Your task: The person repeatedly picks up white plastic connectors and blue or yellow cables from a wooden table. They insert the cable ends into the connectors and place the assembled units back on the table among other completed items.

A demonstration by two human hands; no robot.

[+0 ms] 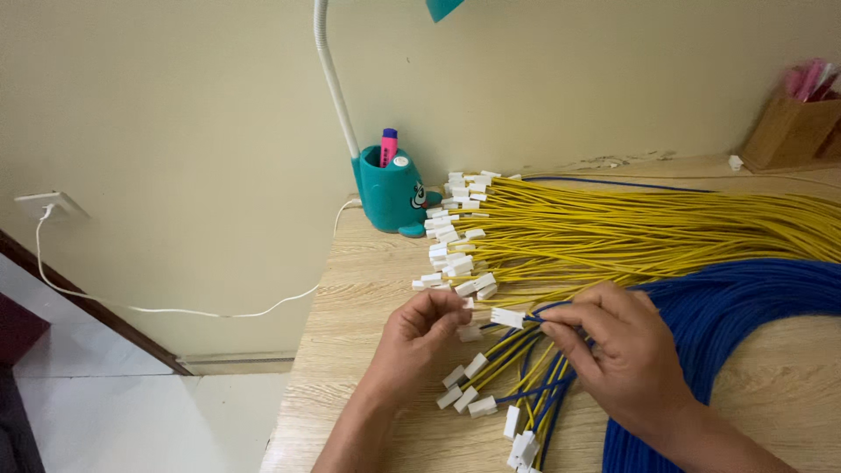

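Note:
My left hand [419,331] pinches a small white connector at its fingertips, near the edge of the yellow wire bundle [613,232]. My right hand [618,346] grips a blue wire whose end carries a white plug connector [507,317], held between both hands. Below them lies a small bunch of joined yellow-and-blue wires with white connectors [491,398]. A thick blue wire bundle [753,298] curves along my right forearm.
A teal desk lamp base with a pink marker [392,188] stands at the back of the wooden table [350,350]. Its white cord [175,309] runs to a wall socket [48,206]. A brown pen holder [793,127] sits at the far right.

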